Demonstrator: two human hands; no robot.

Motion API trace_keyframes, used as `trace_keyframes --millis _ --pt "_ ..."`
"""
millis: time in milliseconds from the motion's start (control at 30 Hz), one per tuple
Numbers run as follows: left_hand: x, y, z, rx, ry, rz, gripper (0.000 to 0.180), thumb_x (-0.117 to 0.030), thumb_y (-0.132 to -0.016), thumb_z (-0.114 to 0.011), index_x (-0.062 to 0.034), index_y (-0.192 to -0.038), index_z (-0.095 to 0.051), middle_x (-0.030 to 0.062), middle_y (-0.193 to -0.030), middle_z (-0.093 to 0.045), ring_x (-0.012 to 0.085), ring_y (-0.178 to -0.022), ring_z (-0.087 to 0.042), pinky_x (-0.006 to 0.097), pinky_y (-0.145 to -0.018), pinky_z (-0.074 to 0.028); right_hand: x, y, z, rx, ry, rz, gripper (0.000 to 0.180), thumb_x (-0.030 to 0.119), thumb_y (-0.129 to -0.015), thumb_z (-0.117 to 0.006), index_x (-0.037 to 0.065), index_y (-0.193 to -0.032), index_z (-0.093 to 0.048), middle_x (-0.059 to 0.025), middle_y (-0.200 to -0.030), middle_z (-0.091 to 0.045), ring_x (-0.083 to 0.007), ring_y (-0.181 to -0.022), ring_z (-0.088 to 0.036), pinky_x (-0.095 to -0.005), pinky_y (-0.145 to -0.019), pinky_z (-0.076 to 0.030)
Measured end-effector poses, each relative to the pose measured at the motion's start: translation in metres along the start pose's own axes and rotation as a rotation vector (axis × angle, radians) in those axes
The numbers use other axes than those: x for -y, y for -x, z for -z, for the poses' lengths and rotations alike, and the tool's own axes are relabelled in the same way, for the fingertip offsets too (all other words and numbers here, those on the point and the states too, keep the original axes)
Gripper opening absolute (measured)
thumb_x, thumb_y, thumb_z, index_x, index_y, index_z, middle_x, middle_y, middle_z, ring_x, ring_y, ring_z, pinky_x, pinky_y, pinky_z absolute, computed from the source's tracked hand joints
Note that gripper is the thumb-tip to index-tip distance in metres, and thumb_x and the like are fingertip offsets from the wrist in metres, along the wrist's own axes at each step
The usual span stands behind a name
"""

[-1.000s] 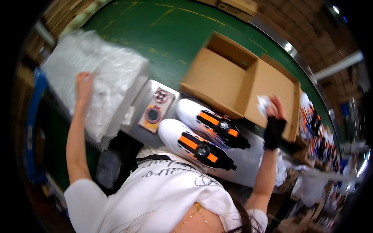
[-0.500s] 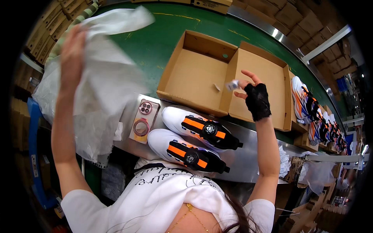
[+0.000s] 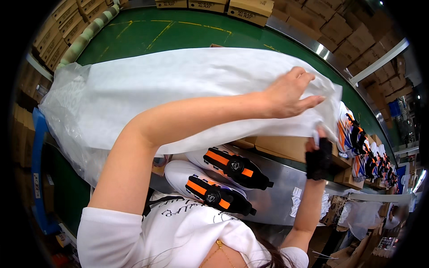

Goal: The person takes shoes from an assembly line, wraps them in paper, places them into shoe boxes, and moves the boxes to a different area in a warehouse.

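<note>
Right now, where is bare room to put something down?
Green surface, between the white sheet and far cardboard boxes; also metal surface, between the nearer shoes and the white paper. The right side is crowded by the shoe row, and the sheet covers the middle.

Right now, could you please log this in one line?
Left hand: over white sheet; right hand: at its right end; shoebox: partly covered; nearest sneakers: paired

L head cam, fisheye, dn @ hands (image 3: pixel 291 93)
</note>
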State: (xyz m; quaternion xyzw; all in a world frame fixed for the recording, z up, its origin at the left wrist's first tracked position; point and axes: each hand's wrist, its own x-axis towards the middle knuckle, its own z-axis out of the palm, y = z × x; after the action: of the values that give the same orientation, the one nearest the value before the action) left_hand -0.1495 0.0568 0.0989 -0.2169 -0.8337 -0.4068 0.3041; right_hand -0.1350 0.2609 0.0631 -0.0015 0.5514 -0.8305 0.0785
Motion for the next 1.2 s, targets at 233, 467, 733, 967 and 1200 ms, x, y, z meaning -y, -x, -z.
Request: trace_keyframes --millis 233,467,733,967,1200 --pt "0.102 0.109 0.082 0.323 -0.880 0.136 0.049 -0.037 -0.076 -0.057 -0.0079 -0.114 -0.048 0.0200 -0.129 -0.031 0.0339 -0.124 -0.023 0.059 -0.094 -0.016 0.034 0.021 0.163 -0.409 -0.307 0.142 0.014 0.014 -0.089 -0.041 0.004 -0.093 -0.049 0.0032 -0.055 -0.038 -0.0076 -0.046 -0.033 -0.0196 -0.040 -0.027" --pt "0.155 0.167 0.181 -0.055 -0.431 0.975 0.075 -0.051 -0.068 -0.062 -0.0009 -0.120 -0.040 0.0177 -0.118 -0.044 0.0273 -0.105 -0.046 0.044 -0.086 -0.036 -0.090 0.088 0.258 -0.450 0.699 0.183 0.035 0.006 -0.072 -0.056 0.003 -0.107 -0.050 -0.0112 -0.092 -0.058 -0.0185 -0.070 -0.057 -0.0254 -0.061 -0.047" --pt "0.128 0.169 0.120 0.062 0.526 1.329 0.054 -0.031 -0.068 -0.071 0.0044 -0.104 -0.052 0.0110 -0.092 -0.059 0.0179 -0.078 -0.059 0.030 -0.068 -0.049 -0.065 0.148 -0.006 0.662 1.051 1.009 0.026 0.020 -0.056 -0.072 0.007 -0.072 -0.056 -0.0049 -0.077 -0.055 -0.0214 -0.069 -0.054 -0.0327 -0.063 -0.042" --pt "0.120 0.124 0.122 -0.086 0.549 1.166 0.047 -0.028 -0.070 -0.069 0.0027 -0.101 -0.053 0.0097 -0.090 -0.059 0.0161 -0.076 -0.059 0.029 -0.065 -0.049 -0.101 0.173 -0.045 0.950 1.641 0.882 0.015 0.020 -0.061 -0.061 0.006 -0.067 -0.058 -0.0048 -0.055 -0.051 -0.0170 -0.059 -0.052 -0.0346 -0.064 -0.041" --pt "0.132 0.111 0.180 -0.010 0.242 1.073 0.041 -0.024 -0.070 -0.068 0.0062 -0.096 -0.055 0.0105 -0.084 -0.061 0.0155 -0.069 -0.058 0.027 -0.061 -0.048 -0.046 0.132 -0.083 0.936 1.267 0.301 0.016 0.020 -0.074 -0.053 0.004 -0.071 -0.055 -0.0109 -0.066 -0.058 -0.0223 -0.062 -0.056 -0.0311 -0.056 -0.042"
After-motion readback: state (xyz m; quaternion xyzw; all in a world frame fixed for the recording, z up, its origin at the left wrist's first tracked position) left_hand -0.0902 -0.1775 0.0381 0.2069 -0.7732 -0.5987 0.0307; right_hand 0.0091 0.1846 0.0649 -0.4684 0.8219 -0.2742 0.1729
